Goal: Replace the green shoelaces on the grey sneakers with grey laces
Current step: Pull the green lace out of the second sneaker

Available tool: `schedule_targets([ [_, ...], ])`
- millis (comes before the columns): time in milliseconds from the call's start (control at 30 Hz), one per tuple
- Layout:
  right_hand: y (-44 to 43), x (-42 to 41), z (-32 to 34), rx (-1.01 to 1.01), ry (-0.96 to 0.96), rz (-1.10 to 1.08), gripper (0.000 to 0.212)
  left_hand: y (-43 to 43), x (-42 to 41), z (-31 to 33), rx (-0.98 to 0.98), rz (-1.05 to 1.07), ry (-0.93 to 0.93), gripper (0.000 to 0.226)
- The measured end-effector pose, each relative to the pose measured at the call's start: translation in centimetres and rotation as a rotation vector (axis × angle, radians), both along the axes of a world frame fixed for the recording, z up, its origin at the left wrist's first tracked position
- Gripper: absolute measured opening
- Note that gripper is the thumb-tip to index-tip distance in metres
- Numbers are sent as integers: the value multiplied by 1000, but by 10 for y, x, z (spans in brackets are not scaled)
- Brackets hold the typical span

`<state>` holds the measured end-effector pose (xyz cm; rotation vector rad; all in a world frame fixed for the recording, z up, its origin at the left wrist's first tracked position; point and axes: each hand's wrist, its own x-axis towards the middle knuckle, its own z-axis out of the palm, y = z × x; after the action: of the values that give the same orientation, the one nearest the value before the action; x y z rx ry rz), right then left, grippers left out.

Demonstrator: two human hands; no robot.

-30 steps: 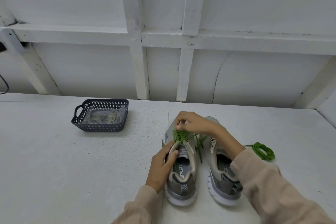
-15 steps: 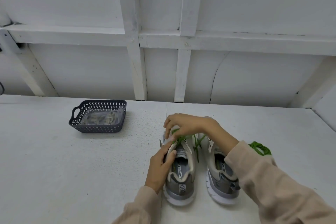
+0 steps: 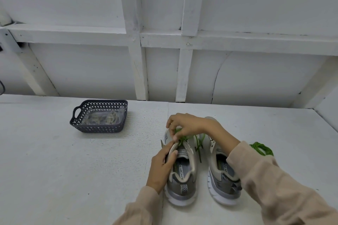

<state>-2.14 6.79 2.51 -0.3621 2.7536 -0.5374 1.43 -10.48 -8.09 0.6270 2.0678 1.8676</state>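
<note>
Two grey sneakers stand side by side on the white table, heels toward me. My left hand [image 3: 161,166] grips the left sneaker [image 3: 181,179] by its collar edge. My right hand [image 3: 188,126] reaches over that shoe's front and pinches the green lace [image 3: 182,138], whose loose ends [image 3: 198,147] trail down between the shoes. The right sneaker [image 3: 222,179] shows no lace and is partly hidden by my right forearm. A bundled green lace [image 3: 262,149] lies on the table right of the shoes. Grey laces in a clear bag [image 3: 101,118] sit in the basket.
A dark perforated plastic basket [image 3: 99,128] stands on the table at the left, apart from the shoes. The white framed wall [image 3: 162,71] runs along the table's far edge. A dark cable [image 3: 1,87] shows at the far left edge.
My right hand has shifted left and lower over the left sneaker's front, keeping hold of the green lace. My left hand stays on the shoe's collar.
</note>
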Motion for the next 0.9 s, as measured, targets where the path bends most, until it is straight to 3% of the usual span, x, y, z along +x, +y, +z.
schedule_targets([
  [133, 3, -2, 7, -204, 195, -156, 6, 0, -1, -2, -7, 6, -5, 30],
  [200, 2, 0, 11, -271, 122, -145, 6, 0, -1, -2, -8, 12, -7, 31],
  [300, -1, 2, 5, 31, -49, -26, 10, 0, 0, -2, -2, 3, -4, 32],
  [367, -3, -1, -2, 95, -25, 3, 11, 0, 0, -1, 2, 1, -4, 33],
  [533, 4, 0, 14, -450, 230, -291, 11, 0, 0, -2, -7, 11, -1, 30],
  [567, 4, 2, 17, -439, 209, -284, 15, 0, -1, -2, -8, 9, 2, 30],
  [667, -2, 4, 9, -99, 17, -188, 35, 0, -1, -3, -8, 7, 5, 31],
  [733, -6, 4, -1, 0, -59, -139, 40, 0, 0, -2, -4, 13, -1, 31],
  [900, -5, 1, 3, -253, 142, -233, 22, 0, -1, -2, -1, 9, 9, 32],
])
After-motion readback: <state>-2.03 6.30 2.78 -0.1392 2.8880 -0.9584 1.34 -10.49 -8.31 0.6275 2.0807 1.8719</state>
